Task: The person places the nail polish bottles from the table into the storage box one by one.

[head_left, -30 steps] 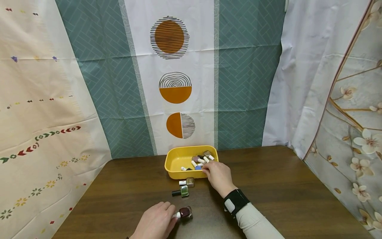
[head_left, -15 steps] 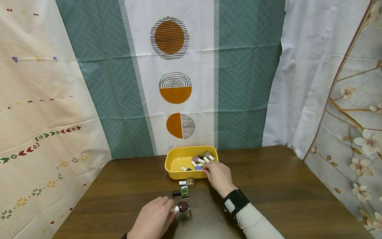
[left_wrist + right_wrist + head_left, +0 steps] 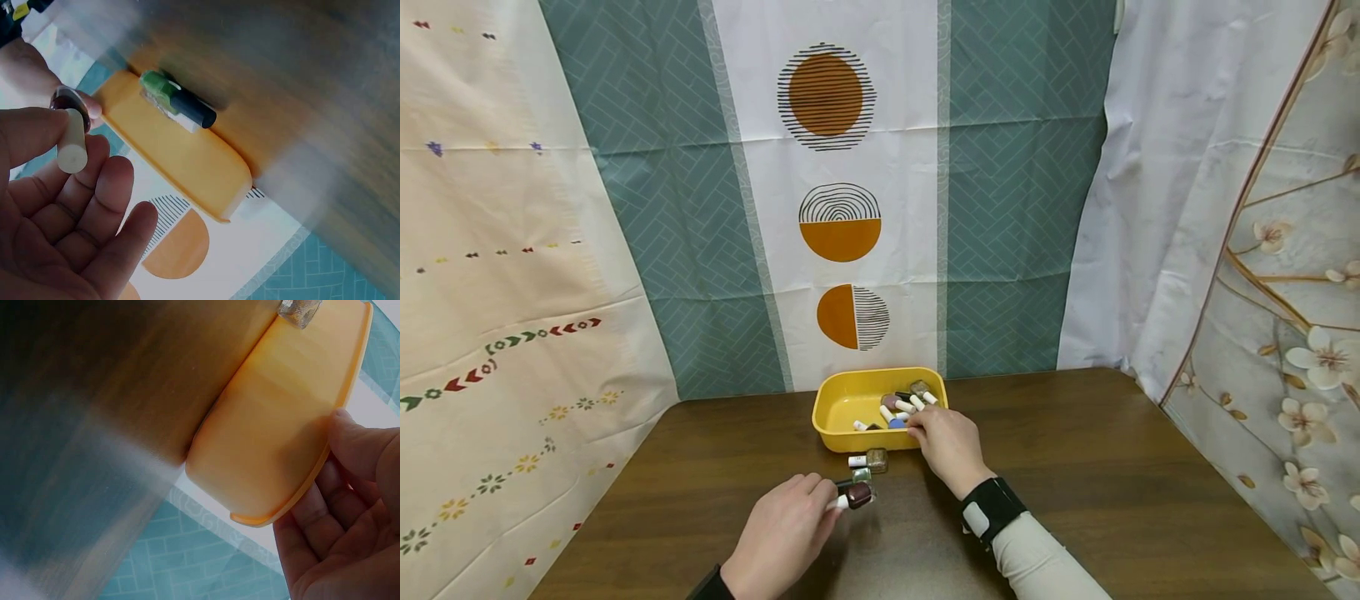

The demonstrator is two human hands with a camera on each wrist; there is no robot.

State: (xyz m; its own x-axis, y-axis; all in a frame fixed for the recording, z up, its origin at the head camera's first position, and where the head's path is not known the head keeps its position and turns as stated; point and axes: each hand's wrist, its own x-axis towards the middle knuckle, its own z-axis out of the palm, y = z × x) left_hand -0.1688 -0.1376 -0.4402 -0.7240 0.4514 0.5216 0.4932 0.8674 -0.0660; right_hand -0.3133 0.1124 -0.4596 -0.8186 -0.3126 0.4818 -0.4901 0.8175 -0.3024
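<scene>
My left hand (image 3: 786, 529) pinches the white cap (image 3: 73, 147) of a dark red nail polish bottle (image 3: 859, 495), held above the table. In the left wrist view, thumb and index finger grip that cap while the other fingers spread apart. My right hand (image 3: 951, 446) holds the near right rim of a yellow plastic bin (image 3: 842, 440), its thumb outside the wall (image 3: 269, 425). Just in front of the bin lie a gold glitter nail polish bottle (image 3: 877, 460) with a white cap and a green one (image 3: 157, 86) with a black cap, partly hidden in the head view.
Inside the bin, several nail polish bottles (image 3: 897, 423) lie jumbled toward the right, mostly with white caps. The brown wooden table (image 3: 1075, 467) ends at a patterned curtain (image 3: 865, 167) behind the bin. More patterned cloth (image 3: 512, 333) hangs at both sides.
My left hand has raised the dark red nail polish bottle and carried it forward toward the bin, over the green one. My right hand stays on the bin's rim.
</scene>
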